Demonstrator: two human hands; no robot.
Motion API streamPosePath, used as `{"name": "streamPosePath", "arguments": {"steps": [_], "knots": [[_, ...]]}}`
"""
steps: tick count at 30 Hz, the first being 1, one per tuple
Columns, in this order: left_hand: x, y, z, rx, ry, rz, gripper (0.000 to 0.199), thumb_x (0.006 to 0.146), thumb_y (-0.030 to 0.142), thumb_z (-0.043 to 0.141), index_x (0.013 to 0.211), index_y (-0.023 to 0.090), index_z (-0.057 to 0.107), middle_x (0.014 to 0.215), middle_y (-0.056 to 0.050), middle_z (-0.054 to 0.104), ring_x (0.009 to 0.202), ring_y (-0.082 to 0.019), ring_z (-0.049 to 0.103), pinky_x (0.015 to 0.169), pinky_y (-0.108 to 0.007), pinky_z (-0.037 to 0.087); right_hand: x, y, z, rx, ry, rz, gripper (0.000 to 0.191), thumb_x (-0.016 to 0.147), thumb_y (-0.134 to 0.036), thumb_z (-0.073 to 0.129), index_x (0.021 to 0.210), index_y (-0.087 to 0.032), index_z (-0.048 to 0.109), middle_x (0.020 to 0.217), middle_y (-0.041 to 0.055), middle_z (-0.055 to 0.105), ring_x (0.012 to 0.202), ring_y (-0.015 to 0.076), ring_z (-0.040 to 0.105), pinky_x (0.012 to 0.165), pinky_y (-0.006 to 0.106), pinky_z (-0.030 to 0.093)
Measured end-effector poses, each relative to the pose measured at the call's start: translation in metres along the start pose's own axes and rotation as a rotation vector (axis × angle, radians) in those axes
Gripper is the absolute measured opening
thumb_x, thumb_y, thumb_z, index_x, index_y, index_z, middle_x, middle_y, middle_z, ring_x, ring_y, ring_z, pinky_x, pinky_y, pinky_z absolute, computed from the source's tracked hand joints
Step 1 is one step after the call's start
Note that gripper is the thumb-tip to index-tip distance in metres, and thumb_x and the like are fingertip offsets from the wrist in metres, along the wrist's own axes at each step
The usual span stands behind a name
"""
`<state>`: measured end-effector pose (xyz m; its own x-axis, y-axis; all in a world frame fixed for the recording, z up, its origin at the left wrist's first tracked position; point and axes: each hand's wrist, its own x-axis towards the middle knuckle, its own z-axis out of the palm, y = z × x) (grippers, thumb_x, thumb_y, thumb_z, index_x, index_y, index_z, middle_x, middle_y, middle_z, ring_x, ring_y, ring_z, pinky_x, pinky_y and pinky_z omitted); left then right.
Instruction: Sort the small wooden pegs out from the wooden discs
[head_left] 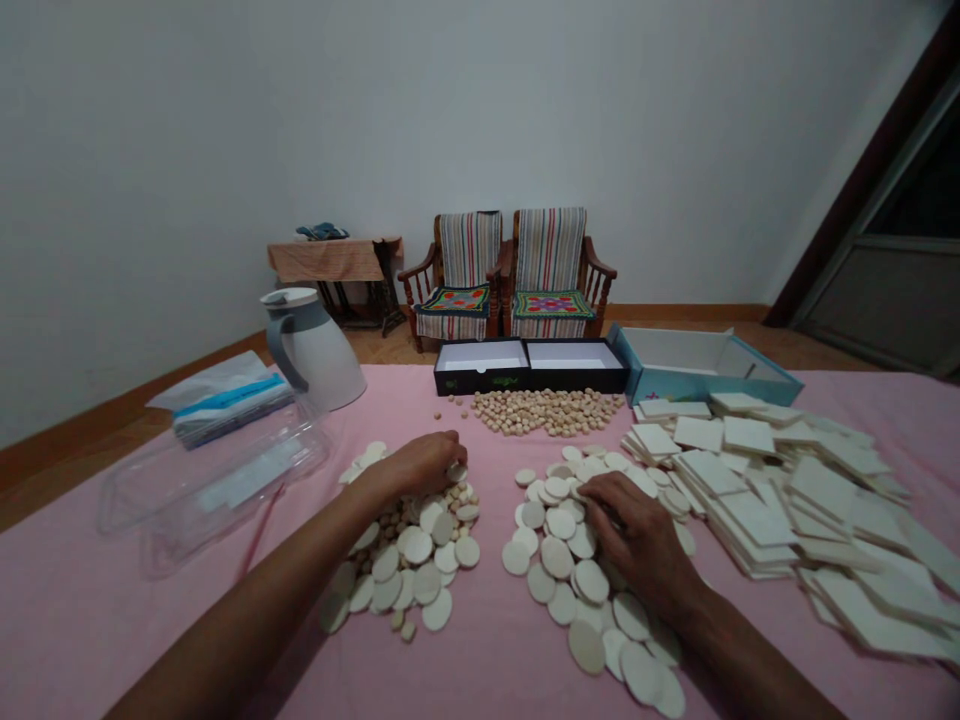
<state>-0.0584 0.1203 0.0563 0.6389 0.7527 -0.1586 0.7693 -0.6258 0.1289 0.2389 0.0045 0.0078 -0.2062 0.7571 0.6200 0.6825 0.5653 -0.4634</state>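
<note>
My left hand [426, 464] is over the left pile, fingers curled, with a pale round wooden disc [457, 472] at the fingertips. Under it, more round discs [415, 545] lie mixed with small wooden cubes [389, 522]. My right hand [634, 530] rests on a larger heap of round discs [557, 557], fingers bent down among them; what they grip is hidden. Small wooden beads [551, 411] are heaped behind the hands. Square pale wooden tiles [757, 520] lie piled to the right of my right hand.
Along the far edge stand a black two-part box [531, 379] and a blue open box [709, 385]. On the left are a white-grey jug [326, 358], a tissue pack [231, 405] and clear plastic trays [225, 490]. Two armchairs [551, 260] stand beyond the pink-covered table [480, 670].
</note>
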Motion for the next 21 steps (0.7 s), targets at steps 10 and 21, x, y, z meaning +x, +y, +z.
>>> {"name": "streamPosePath", "arguments": {"steps": [10,21], "knots": [[0.002,0.030,-0.019,-0.171,0.071,0.074,0.039,0.085,0.022,0.061,0.123,0.021,0.054,0.107,-0.003,0.066,0.088,-0.013,0.064,0.074,-0.020,0.048,0.000,0.001,-0.001,0.004,-0.006,-0.003,0.017,0.088,-0.011,0.047,0.096,-0.018,0.060,0.091,0.0079,0.063,0.085,0.0207,0.060,0.073,0.033,0.050],[0.015,-0.011,0.010,0.065,0.121,-0.199,0.015,0.076,0.016,0.056,0.080,0.014,0.071,0.085,-0.015,0.068,0.084,-0.029,0.065,0.075,-0.037,0.049,0.000,-0.001,-0.002,0.016,-0.039,0.019,0.018,0.087,-0.008,0.048,0.096,-0.017,0.060,0.092,0.0076,0.063,0.086,0.0206,0.059,0.075,0.034,0.049]]}}
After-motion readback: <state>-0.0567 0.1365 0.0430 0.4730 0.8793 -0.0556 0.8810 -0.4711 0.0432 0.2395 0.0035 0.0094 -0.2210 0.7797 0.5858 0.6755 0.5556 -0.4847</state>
